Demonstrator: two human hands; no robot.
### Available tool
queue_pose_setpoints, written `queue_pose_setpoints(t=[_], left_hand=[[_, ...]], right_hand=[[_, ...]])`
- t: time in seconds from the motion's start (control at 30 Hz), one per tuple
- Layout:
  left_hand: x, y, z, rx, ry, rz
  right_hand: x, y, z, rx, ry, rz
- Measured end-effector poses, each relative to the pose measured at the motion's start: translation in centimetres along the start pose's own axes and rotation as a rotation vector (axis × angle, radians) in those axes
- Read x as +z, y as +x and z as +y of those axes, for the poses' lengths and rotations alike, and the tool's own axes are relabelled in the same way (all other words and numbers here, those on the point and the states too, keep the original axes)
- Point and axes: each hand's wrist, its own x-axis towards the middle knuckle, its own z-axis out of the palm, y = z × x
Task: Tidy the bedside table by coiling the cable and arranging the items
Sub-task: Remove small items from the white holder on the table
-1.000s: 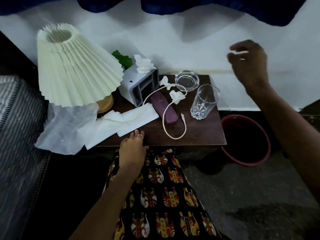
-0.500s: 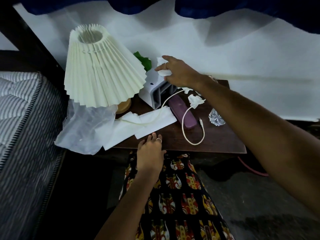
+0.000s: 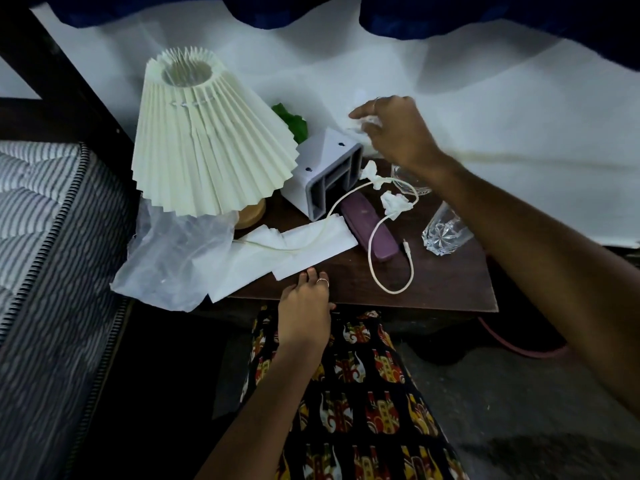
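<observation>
Fingers [image 3: 363, 116] of my right hand [image 3: 394, 133] pinch a crumpled tissue [image 3: 362, 124] above the grey organiser [image 3: 325, 174]; left hand [image 3: 304, 310], fingers flat, rests on the table [image 3: 450, 285] edge. I judge progress minimal: the cable [image 3: 372, 237] lies uncoiled across the purple case [image 3: 369, 226], with more tissues [image 3: 393, 204] loose.

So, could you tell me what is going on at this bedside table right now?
A person is tidying it. Their right hand is over the back of the table, pinching a crumpled white tissue above the grey box. Their left hand rests on the table's front edge. The white cable lies uncoiled across the purple case, with more tissue wads, papers and a glass not yet arranged.
</observation>
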Motion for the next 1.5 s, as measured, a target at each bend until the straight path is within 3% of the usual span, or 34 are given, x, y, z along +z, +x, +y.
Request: queue_pose_setpoints(t=[0.1,0.23,0.33,0.43,0.5,0.63,0.83,1.0,1.2,1.37,1.5], left_hand=[[0.0,-0.1,0.1,0.002,-0.001,-0.016],[-0.1,-0.2,0.3,-0.008,0.018,-0.025],[-0.1,-0.2,0.4,-0.020,0.023,-0.032],[-0.2,-0.1,0.6,-0.035,0.022,-0.046],[-0.2,-0.1,0.7,-0.043,0.027,-0.056],[-0.3,-0.1,0.8,-0.054,0.039,-0.059],[-0.3,0.1,0.8,-0.059,0.035,-0.065],[-0.3,0.3,0.7,-0.070,0.042,-0.080],[-0.4,0.1,0.6,-0.071,-0.011,-0.069],[-0.4,0.0,0.5,-0.080,-0.046,-0.062],[-0.5,0.0,0.4,-0.070,-0.063,-0.055]], right_hand=[[-4.0,-1.9,0.8,0.040,0.079,0.141],[-9.7,-5.6,4.6,0.091,-0.017,0.359],[-12.0,-9.4,10.1,0.292,0.007,0.500],[-11.6,-13.3,15.9,0.529,0.182,0.580],[-10.2,-15.8,19.9,0.725,0.330,0.565],[-6.3,-20.8,26.5,1.091,0.356,0.398],[-3.7,-23.2,27.6,1.231,0.476,0.329],[-6.9,-20.9,26.5,1.133,0.408,0.439],[-12.2,-12.2,17.1,0.660,0.343,0.516],[-11.1,-5.5,7.9,0.288,0.243,0.360],[-6.2,-0.3,4.6,0.235,0.147,0.214]])
